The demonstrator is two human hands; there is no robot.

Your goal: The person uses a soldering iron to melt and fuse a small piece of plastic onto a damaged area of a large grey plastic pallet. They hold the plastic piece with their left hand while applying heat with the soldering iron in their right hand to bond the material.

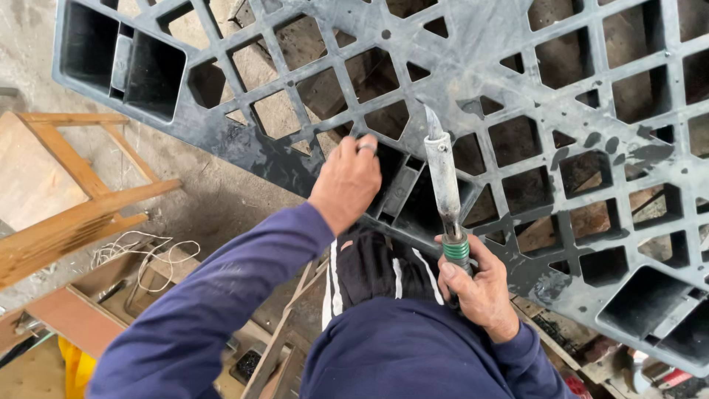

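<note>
A large dark grey plastic pallet (pixel 473 59) with a lattice of square openings lies tilted in front of me, its near edge scuffed and patched. My left hand (pixel 347 181), in a dark blue sleeve and wearing a ring, grips the pallet's near edge at one opening. My right hand (pixel 478 284) is closed on the handle of a long soldering iron (pixel 445 185) with a green band. The iron's flat pointed tip stands upright just over the pallet surface.
A wooden stool or frame (pixel 74 192) stands at the left on the concrete floor. A coil of white cord (pixel 148 251) lies beside wooden boards below it. Scrap and a red object (pixel 665 377) lie at the lower right under the pallet.
</note>
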